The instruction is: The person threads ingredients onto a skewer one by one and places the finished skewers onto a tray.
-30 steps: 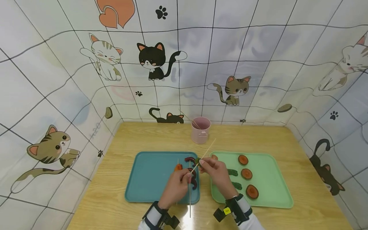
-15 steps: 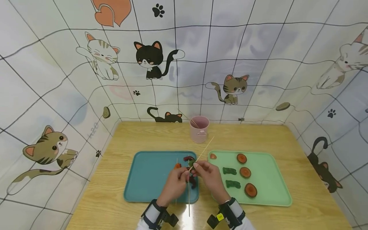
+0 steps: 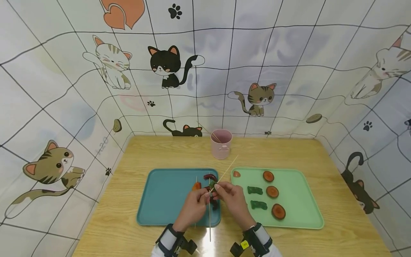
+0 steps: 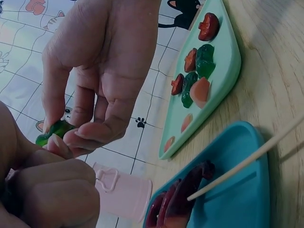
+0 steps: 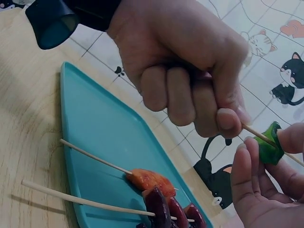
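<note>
My left hand [image 3: 194,206] grips a thin wooden skewer [image 3: 228,167] near its lower end, fingers curled in the right wrist view. The thumb and fingers of my right hand [image 3: 235,204] pinch a glossy green piece [image 5: 270,145], like a slice of pepper. The skewer runs through this piece, just above my left fingertips. Both hands are over the right side of the blue tray [image 3: 160,198]. On that tray lie a skewer with an orange piece [image 5: 149,181] and another with several dark red sausage-like pieces [image 5: 159,209], partly hidden by my hands in the head view.
A light green tray [image 3: 302,200] on the right bears brown mushroom-like rounds [image 3: 278,211], green pieces [image 3: 258,205] and a small pinkish-orange piece [image 3: 236,174]. Behind the trays stands a pink bucket [image 3: 221,151] with thin skewers in it, close to the cat-patterned wall covering.
My right hand has come left, closer to my left hand. The green piece has slid down the skewer toward the left fingertips. Green pieces on the right tray have come into fuller view.
</note>
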